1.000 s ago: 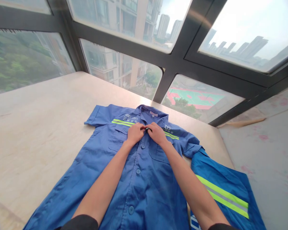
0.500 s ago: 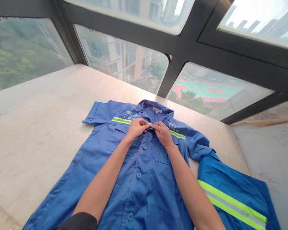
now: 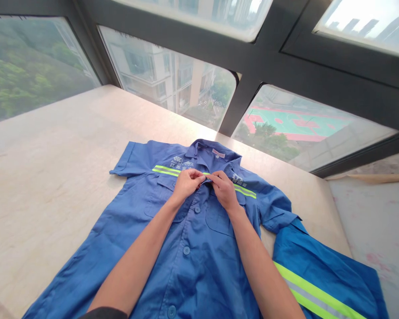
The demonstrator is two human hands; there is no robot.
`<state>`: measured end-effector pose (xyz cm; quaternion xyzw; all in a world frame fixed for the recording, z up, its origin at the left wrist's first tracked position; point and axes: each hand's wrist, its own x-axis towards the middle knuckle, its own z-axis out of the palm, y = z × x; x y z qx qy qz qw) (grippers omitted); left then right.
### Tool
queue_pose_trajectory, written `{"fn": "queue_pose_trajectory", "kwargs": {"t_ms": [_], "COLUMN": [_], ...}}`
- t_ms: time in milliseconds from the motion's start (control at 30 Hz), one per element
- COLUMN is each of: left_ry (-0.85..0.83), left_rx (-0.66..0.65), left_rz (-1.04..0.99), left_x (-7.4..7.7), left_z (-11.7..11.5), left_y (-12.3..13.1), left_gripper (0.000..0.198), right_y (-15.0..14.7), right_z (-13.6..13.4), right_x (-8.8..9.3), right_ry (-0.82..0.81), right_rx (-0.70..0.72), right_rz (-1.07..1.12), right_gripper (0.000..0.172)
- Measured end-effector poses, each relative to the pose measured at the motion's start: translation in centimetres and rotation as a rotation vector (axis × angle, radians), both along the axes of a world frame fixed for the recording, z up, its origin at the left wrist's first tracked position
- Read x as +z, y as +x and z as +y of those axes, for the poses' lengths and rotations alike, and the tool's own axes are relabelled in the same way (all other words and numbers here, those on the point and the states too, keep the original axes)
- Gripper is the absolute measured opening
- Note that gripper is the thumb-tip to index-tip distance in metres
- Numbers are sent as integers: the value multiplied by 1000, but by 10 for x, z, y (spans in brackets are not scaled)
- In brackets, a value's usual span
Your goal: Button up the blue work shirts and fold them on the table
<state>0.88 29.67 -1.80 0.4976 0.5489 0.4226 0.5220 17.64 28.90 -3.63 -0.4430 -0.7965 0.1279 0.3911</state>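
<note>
A blue short-sleeved work shirt lies spread face up, its collar toward the window and a yellow-green reflective stripe across the chest. My left hand pinches the front placket just below the open collar. Close beside it, fingertips almost meeting, my right hand pinches the other side of the same placket. Whatever button or buttonhole sits between the fingertips is hidden. Further down the placket, a button, a second button and a third button show on the front.
The shirt rests on a pale stone window sill. At the right lies another, brighter blue garment with wide reflective bands, touching the shirt's sleeve. Dark window frames rise behind, and a patterned light surface borders the right side.
Both hands keep their pinch on the shirt placket at nearly the same spot. The camera view has shifted slightly.
</note>
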Motion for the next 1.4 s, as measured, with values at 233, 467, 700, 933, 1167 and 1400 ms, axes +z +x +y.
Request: {"fn": "queue_pose_trajectory", "kwargs": {"t_ms": [233,467,700,933,1167,1400], "left_ry": [141,246,248,226,239,239], "left_rx": [-12,-52,-53,-54,-126,-124], "left_rz": [138,238,367,299,303,331], "left_x": [4,-1,2,4,4,9], "left_z": [-11,-16,-17,-16,-14,-16], "left_y": [0,-1,1,0,-3,0], "left_gripper": [25,21,28,27,24,16], "right_y": [0,0,1,3,1,0], "right_z": [0,1,2,2,1,1], "right_x": [3,3,4,4,3,2], "right_ry": [-63,-104,-151,-182,-174,-193], "right_rx": [9,15,33,86,73,26], "right_rz": [1,-11,7,52,9,-34], "right_gripper": [35,35,31,32,25,22]}}
